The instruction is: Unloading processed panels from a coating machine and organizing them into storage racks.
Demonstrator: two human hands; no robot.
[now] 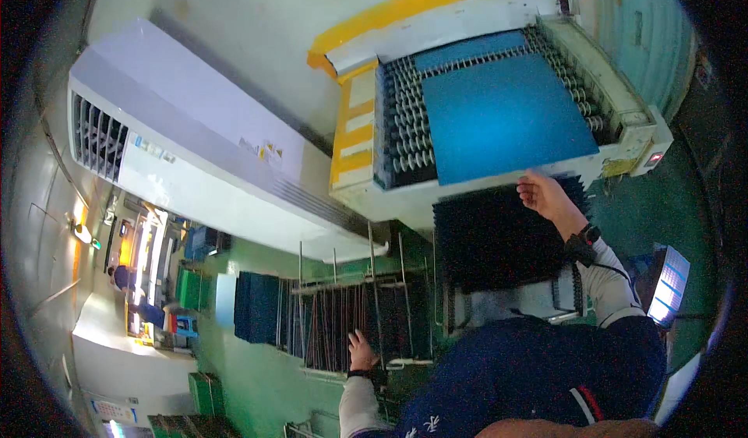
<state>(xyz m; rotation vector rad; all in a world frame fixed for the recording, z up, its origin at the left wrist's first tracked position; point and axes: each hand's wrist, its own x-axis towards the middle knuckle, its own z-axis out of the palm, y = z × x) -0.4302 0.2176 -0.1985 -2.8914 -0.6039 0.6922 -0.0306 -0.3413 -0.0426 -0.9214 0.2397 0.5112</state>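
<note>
A flat blue panel (506, 118) lies on the roller conveyor (409, 126), its near edge reaching the conveyor's front lip. Just short of that edge is my right hand (541, 194), with fingers loosely bent and apart and nothing visible in them. Under this hand stands a stack of black ridged sheets or slots (499, 239), too dark to tell which. My left hand (361, 352) is stretched out with fingers spread at the near side of a metal rack (374, 282). Several thin dark panels (331, 321) stand upright in the rack; whether my fingertips touch one, I cannot tell.
A long white machine housing (210, 157) runs along the left of the conveyor. Farther left, dark blue panels (255, 307) stand on the green floor (257, 391). A lit screen (670, 286) is at my right. People (148, 313) work in the far left background.
</note>
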